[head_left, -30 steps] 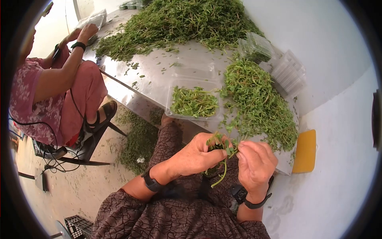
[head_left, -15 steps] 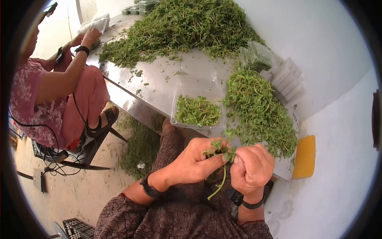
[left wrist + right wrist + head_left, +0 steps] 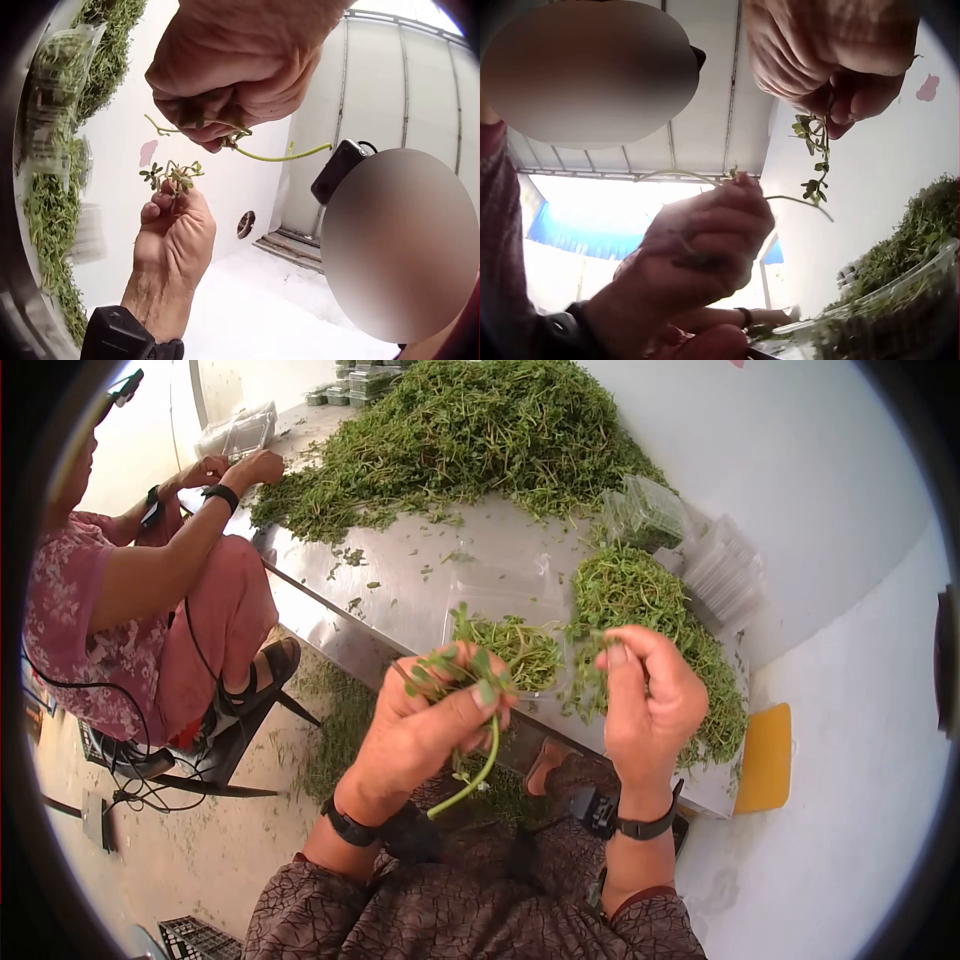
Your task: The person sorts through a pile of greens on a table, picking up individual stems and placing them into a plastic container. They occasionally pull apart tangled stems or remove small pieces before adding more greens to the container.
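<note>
My left hand (image 3: 415, 725) grips a leafy green stem (image 3: 474, 782) between thumb and fingers, with leaves spilling over the fist and the bare end curving down. In the left wrist view that stem (image 3: 289, 157) juts out sideways. My right hand (image 3: 655, 705) is raised apart from the left and pinches a small leafy sprig (image 3: 821, 161) between thumb and fingertips. Behind both hands, an open clear plastic box (image 3: 545, 698) on the metal table holds trimmed greens (image 3: 525, 650), partly hidden by my left hand. A smaller heap of greens (image 3: 640, 595) lies beyond the right hand.
A large mound of greens (image 3: 490, 445) covers the table's far side. Stacked clear boxes (image 3: 725, 575) stand by the wall, near a yellow board (image 3: 764, 758). Another person (image 3: 165, 575) sits at the left, hands at the table. Leafy scraps (image 3: 340, 725) cover the floor below.
My hands have come apart: the left has moved left and up with its stem, the right has risen toward the smaller heap with a sprig. The head view has shifted slightly.
</note>
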The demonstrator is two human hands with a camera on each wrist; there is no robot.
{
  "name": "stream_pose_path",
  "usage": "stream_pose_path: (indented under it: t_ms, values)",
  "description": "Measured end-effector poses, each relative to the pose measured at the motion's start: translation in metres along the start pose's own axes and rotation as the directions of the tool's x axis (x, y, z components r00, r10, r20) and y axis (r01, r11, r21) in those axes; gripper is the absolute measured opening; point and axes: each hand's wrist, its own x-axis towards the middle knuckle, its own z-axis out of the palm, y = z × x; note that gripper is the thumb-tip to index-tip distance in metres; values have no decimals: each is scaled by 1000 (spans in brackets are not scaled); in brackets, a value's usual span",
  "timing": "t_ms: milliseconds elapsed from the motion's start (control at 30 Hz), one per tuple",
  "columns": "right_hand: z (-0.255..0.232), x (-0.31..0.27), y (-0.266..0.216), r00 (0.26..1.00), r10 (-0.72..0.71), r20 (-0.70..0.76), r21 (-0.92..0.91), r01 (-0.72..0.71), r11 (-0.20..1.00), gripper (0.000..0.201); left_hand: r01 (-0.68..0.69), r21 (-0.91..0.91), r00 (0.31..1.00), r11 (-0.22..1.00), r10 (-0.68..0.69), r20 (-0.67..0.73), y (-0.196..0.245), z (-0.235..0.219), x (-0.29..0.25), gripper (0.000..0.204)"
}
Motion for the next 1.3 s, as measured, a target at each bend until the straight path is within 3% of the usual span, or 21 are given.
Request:
stream_pose_path:
  t_ms: [67,133,167,267,400,467,667,800,867,900,1100,1200,1300]
  values:
    - [10,6,13,1000,-13,-15,-12,13,1000,13,-9,-32,990,999,4,-140,1,-3,-2,13]
    - [19,11,27,996,-58,64,-29,60,998,12,5,-41,985,999,-12,-174,-3,-7,0,15]
    - [20,12,27,992,6,128,-99,7,995,15,-1,-16,972,1000,-2,-235,-4,-5,2,15]
    - [19,13,33,996,-49,74,-193,62,979,18,-7,-3,952,1000,6,-307,-3,-6,3,14]
    - [7,6,26,996,21,86,-131,-10,991,20,18,2,967,1000,-17,-255,-4,-13,0,15]
    - [2,1,21,989,-83,124,-121,98,988,19,36,-14,979,999,-38,-201,-5,-14,0,15]
    - [-6,-21,12,984,-37,176,-112,58,992,19,97,-18,993,995,-98,-69,-12,-3,0,11]
    - [-5,-39,2,962,71,265,66,-91,994,24,96,-43,980,994,-102,-170,-23,4,4,17]
    - [-5,-47,-7,918,139,372,191,-223,956,30,87,-97,980,991,-103,-171,-25,7,3,16]
    - [-5,-53,-11,859,266,437,241,-397,886,32,85,-111,979,990,-103,-177,-27,8,3,14]
    - [-2,-60,-19,831,324,452,326,-493,807,25,43,-111,983,993,-62,-174,-36,16,0,13]
    - [-6,-63,-19,813,374,445,392,-553,735,21,25,107,984,994,-5,-180,-36,16,-3,11]
    - [-6,-64,-20,820,393,417,419,-557,717,18,5,183,983,983,29,-182,-37,14,-6,10]
